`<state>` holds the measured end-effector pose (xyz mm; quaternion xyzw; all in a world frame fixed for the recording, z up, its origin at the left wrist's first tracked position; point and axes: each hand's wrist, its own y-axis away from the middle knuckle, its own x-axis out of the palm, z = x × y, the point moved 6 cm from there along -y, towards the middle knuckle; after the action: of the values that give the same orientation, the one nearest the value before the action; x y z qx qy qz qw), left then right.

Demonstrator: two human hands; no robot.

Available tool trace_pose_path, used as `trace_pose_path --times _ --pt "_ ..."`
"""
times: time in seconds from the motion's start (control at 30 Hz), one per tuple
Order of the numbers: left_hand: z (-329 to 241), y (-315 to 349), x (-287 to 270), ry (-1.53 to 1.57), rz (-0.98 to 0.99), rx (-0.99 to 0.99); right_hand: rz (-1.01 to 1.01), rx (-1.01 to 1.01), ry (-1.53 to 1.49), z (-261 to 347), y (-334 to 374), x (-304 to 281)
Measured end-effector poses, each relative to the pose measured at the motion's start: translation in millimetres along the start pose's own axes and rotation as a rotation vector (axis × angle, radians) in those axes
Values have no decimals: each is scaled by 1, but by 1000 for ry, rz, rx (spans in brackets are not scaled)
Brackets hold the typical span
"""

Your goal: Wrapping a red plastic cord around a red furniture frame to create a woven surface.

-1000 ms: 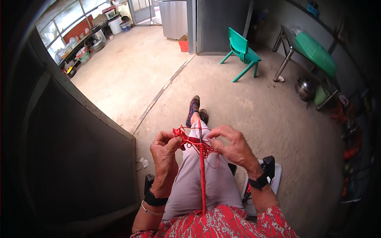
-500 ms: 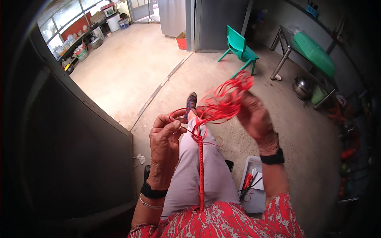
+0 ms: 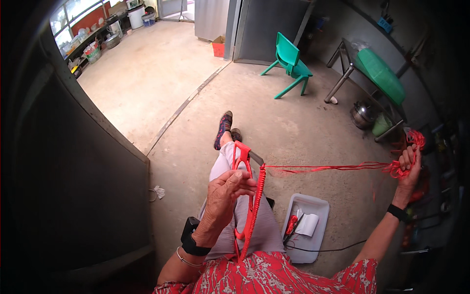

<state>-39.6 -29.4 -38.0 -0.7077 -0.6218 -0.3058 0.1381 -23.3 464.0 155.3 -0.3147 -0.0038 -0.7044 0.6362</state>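
My left hand (image 3: 229, 197) is closed, its fingertips at the side of a red frame (image 3: 242, 148) with long openings, which stands over my lap. A flat grey piece (image 3: 256, 158) juts from the frame's far end. Along its right side runs a braided-looking red cord strip (image 3: 256, 210). Several thin red cords (image 3: 323, 169) stretch taut from the strip's top to the far right. There my right hand (image 3: 409, 164) is closed around a loose bundle of red cord (image 3: 416, 139), part of it sticking out above the fist.
On the floor by my right leg lies a white tray (image 3: 319, 240) with a white roll (image 3: 307, 225), red cord (image 3: 292, 224) and dark scissors-like handles. A green chair (image 3: 290, 63) and a metal table (image 3: 338, 85) stand ahead right. A dark door panel (image 3: 88, 186) borders the left.
My right hand has swung far out to the right with the cord bundle, drawing the cords straight. My left hand has let go of a thin cord and moved to the frame, which has turned into view.
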Motion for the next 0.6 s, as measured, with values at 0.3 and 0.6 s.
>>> trace_pose_path --times 0.3,0.6 --pt "27 -15 38 481 196 -243 -159 452 254 -181 68 44" --pt "33 -17 52 605 206 -388 247 958 107 -296 118 189"
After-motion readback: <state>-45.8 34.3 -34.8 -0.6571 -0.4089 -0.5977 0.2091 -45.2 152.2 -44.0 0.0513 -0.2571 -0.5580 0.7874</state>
